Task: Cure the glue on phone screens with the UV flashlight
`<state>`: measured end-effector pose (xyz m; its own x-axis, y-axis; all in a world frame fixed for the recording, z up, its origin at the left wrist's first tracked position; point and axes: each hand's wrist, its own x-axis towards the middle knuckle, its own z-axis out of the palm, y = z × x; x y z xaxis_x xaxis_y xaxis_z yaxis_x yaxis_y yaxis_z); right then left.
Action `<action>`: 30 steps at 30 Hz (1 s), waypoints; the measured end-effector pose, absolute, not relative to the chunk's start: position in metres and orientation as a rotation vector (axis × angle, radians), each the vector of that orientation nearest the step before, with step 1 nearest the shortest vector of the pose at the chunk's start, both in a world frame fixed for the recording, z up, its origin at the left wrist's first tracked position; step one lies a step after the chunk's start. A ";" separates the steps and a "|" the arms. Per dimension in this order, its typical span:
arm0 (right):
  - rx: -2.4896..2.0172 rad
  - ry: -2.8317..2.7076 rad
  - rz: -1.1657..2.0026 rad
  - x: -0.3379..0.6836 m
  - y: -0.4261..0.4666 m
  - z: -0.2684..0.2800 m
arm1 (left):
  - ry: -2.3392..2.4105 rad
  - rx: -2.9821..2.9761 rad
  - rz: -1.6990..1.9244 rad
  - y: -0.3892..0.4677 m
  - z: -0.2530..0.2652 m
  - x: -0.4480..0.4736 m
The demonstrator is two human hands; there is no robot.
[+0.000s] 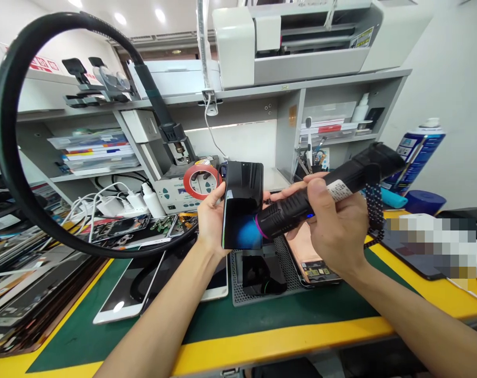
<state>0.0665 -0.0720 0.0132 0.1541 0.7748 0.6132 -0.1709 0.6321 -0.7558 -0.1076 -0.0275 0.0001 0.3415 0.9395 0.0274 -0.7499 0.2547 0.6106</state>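
My left hand [211, 223] is closed around the edge of a black phone screen [243, 194], held up over the bench with its glossy face toward me. In my right hand [335, 226] is a black flashlight [289, 212], fingers wrapped about its body and a dotted wrist strap [374, 215] hanging from its tail. The flashlight's lit head sits near the lower right of the screen and casts a blue-violet glow on it. Below, a dark phone panel [264, 273] lies on a grey perforated mat [238, 294]. An opened phone [311, 254] with copper-coloured inside lies beside it.
White-framed tablets [124, 286] lie on the green mat [210, 323]. Stacked screens [21, 283] crowd the left. A black flexible hose [4, 131] arcs over that side. A red tape roll [189, 181], a blue spray can [417, 152] and a dark phone [413, 249] are nearby.
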 end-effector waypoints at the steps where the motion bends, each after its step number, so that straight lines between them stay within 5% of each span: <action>1: -0.601 -1.224 0.726 0.067 -0.071 0.013 | 0.376 0.585 1.182 -0.028 0.000 -0.108; 30: -0.572 -0.979 0.522 0.088 -0.048 0.027 | 0.481 0.792 0.859 -0.045 0.010 -0.088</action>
